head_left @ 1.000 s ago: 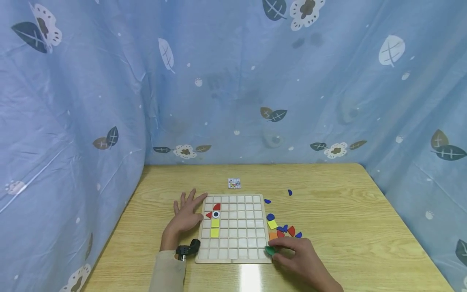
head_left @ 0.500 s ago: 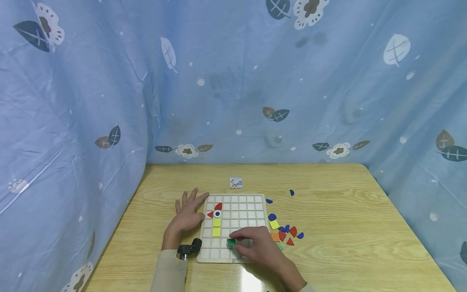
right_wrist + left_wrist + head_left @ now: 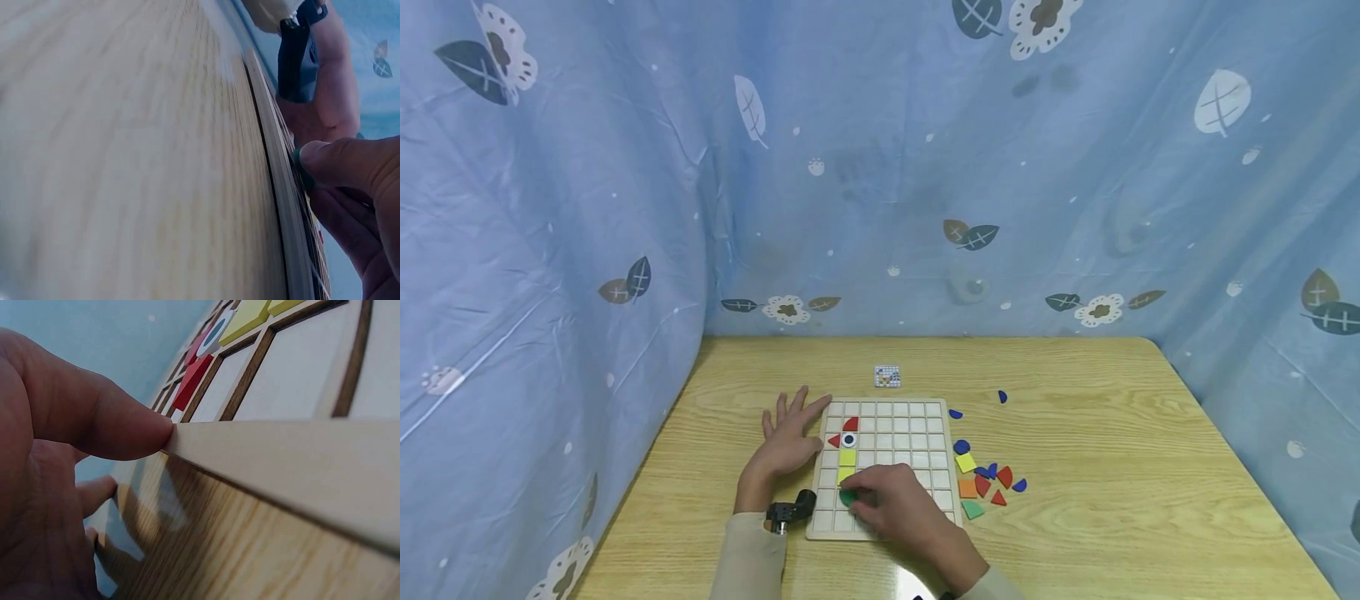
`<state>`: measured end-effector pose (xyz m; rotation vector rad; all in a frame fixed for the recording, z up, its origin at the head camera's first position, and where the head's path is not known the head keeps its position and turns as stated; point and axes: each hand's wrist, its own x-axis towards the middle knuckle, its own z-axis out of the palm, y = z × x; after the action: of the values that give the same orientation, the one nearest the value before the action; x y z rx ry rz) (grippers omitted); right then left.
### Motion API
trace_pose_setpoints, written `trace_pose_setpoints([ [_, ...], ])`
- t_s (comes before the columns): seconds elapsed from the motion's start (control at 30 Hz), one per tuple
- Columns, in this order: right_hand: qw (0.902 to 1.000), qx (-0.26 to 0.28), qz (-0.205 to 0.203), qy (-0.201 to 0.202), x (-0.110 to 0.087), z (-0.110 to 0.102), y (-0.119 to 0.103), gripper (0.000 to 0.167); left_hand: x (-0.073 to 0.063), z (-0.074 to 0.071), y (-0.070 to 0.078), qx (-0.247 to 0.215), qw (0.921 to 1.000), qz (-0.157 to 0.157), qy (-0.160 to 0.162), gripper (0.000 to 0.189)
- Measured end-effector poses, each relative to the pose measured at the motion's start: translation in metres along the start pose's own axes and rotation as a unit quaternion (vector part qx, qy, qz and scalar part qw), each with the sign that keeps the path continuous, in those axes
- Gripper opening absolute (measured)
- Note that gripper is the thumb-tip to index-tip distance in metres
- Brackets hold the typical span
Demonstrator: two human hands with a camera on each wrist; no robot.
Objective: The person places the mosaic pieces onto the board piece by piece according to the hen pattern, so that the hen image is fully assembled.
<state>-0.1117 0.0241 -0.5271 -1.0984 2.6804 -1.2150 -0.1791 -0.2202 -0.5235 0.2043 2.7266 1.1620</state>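
Observation:
A wooden grid board [image 3: 901,410] lies on the table. My left hand [image 3: 784,443] has its fingers spread at the board's left side, and in the left wrist view the thumb [image 3: 119,422] presses the edge. Thumb and fingers of my right hand [image 3: 898,504] pinch a green rounded tile [image 3: 847,497] over the cell below the lower yellow square tile [image 3: 846,476]. Another yellow tile [image 3: 847,457] sits above that one, then a round eye tile [image 3: 848,440], with a red quarter-circle [image 3: 851,424] on top and a red triangle [image 3: 834,441] on the left.
Right of the board lie loose tiles: a green one [image 3: 972,509], an orange square [image 3: 967,488], a yellow square [image 3: 966,462], a blue circle [image 3: 962,447], and several red and blue pieces. A small pattern card [image 3: 887,377] lies behind the board. Curtains surround the table.
My right hand has carried the green tile leftward from the board's right edge to the second column. My left hand stays at the board's left edge.

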Motion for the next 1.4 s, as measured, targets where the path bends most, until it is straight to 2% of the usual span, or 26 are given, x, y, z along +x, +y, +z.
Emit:
trace_pose_setpoints([
  [0.13,0.9993,-0.036,0.003,-0.001,0.001,0.001,-0.003,0.026,0.0,0.0,0.0,0.002,1.0,-0.001,0.0,0.087],
  [0.2,0.9993,-0.036,0.007,0.001,0.0,0.0,-0.004,0.027,0.0,0.0,0.0,0.003,1.0,-0.002,-0.001,0.087],
  [0.4,0.9998,0.018,0.004,-0.006,-0.002,0.001,-0.006,0.025,0.0,0.0,0.001,-0.003,1.0,-0.001,-0.003,0.087],
  [0.6,0.9995,0.018,0.007,-0.025,-0.003,0.0,-0.004,0.024,0.0,0.001,0.0,-0.002,1.0,-0.001,-0.003,0.087],
  [0.7,0.9991,0.035,0.008,-0.023,-0.007,-0.005,0.001,0.024,0.0,0.001,0.0,-0.001,1.0,-0.002,0.0,0.087],
  [0.87,0.9969,0.073,0.026,0.014,-0.02,-0.028,0.014,0.023,0.0,0.001,0.001,-0.004,1.0,-0.003,-0.001,0.088],
  [1.13,0.9912,0.049,0.087,0.088,-0.053,-0.08,0.056,0.023,-0.001,0.001,0.003,-0.002,1.0,-0.005,0.001,0.088],
  [1.27,0.9849,0.048,0.137,0.094,-0.066,-0.098,0.071,0.023,-0.001,0.002,0.005,0.002,0.9999,-0.01,0.005,0.088],
  [1.4,0.9786,0.046,0.18,0.089,-0.07,-0.107,0.08,0.023,-0.001,0.002,0.006,0.004,0.9999,-0.012,0.007,0.088],
])
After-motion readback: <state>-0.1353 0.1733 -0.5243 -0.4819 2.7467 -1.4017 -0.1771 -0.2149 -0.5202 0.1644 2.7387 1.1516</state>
